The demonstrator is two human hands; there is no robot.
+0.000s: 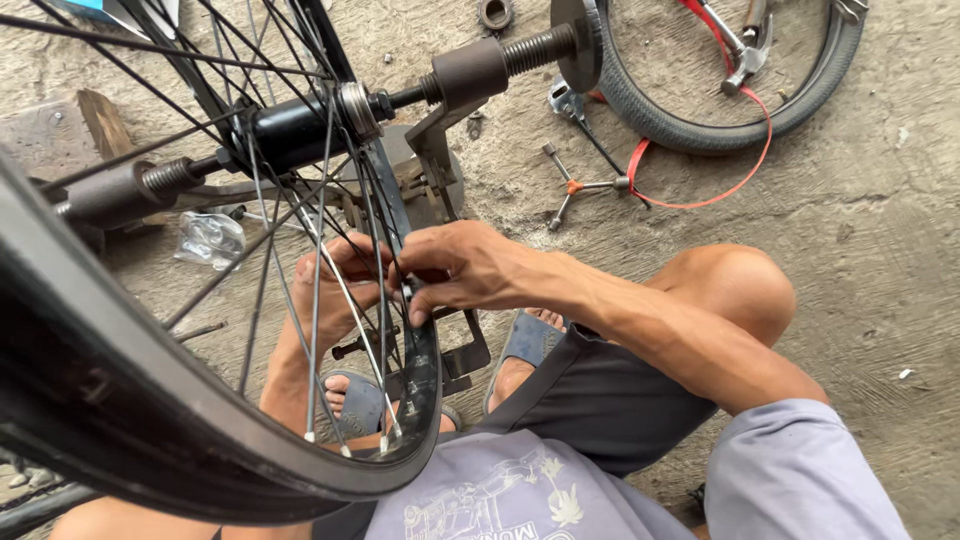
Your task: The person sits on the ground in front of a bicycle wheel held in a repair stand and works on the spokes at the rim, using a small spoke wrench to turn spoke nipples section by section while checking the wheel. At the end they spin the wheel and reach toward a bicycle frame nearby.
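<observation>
While the rim [425,380] sits in the stand [440,150], a spoke [385,270] is pinched by the right hand [470,270] at 6 o'clock below the hub [300,125]. Left hand [335,290] grip can't be told behind the spokes; small turns are best made, rim steadied.

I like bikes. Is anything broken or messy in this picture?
Nothing looks broken. The wheel sits on a stand, off any bike, with both the left hand and the right hand at its spokes. Tools lie loose on the floor: a three-armed wrench, a hammer inside a tyre.
</observation>
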